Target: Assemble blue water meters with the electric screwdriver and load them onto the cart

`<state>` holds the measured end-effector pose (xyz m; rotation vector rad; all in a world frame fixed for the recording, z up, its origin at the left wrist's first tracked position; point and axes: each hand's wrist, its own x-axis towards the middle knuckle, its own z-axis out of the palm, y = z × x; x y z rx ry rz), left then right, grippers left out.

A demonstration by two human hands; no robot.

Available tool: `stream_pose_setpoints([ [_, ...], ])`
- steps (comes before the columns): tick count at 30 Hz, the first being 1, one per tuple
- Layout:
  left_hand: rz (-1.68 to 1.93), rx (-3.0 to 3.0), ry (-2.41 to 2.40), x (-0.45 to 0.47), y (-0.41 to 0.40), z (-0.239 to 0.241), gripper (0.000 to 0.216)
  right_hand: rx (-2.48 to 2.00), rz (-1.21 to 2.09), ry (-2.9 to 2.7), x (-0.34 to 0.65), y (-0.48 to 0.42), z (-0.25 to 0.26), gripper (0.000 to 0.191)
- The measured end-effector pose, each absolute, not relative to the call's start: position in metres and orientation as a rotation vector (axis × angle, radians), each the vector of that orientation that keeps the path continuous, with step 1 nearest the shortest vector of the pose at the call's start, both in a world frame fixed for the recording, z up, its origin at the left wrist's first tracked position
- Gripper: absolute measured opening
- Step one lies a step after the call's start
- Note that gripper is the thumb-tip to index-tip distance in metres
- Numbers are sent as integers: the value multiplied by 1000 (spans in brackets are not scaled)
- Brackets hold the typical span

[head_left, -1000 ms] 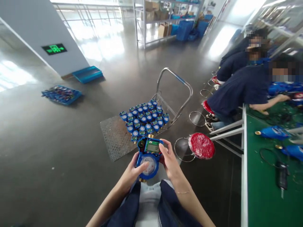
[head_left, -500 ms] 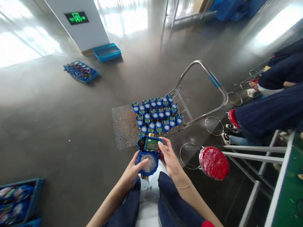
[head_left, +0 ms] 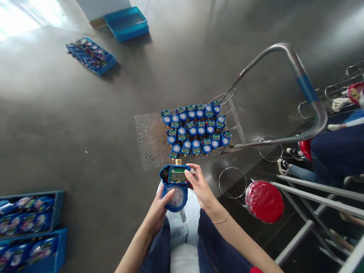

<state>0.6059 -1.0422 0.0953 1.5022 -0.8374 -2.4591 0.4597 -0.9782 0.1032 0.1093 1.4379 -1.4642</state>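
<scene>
Both my hands hold a blue water meter (head_left: pixel 175 199) in front of my lap. It has a round dial below, a green circuit board with a small grey display above, and a brass pipe end at the top. My left hand (head_left: pixel 156 210) grips its lower left side, the thumb lying over the dial. At the upper right, my right hand (head_left: pixel 201 187) pinches the edge beside the display. Beyond it, several similar meters (head_left: pixel 201 130) stand in rows on a metal platform trolley (head_left: pixel 149 140).
The trolley's bent tube handle (head_left: pixel 292 57) rises at the right. A red stool (head_left: pixel 264 201) stands near a metal bench frame (head_left: pixel 298 227). Blue crates of parts (head_left: pixel 61 212) lie lower left; another filled crate (head_left: pixel 105 66) and a blue bin (head_left: pixel 127 36) sit farther off. People sit at right.
My view has tilted further down and moved nearer the trolley. The water meter stays in both hands, and its display now looks blank where digits showed before.
</scene>
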Motion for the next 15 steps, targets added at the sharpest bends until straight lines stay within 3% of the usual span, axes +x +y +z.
stream_pose_setpoints([
  [6,-2444,1574,-756,624,-1088,14,63,92,-1403,1360,465,-1025,39,47],
  [11,-2361,1718,-708,634,-1157,-107,52,298,-1266,1473,502,-1029,-41,75],
  [15,-2288,1822,-733,624,-1223,-216,52,590,-1065,1643,549,-979,-95,73],
])
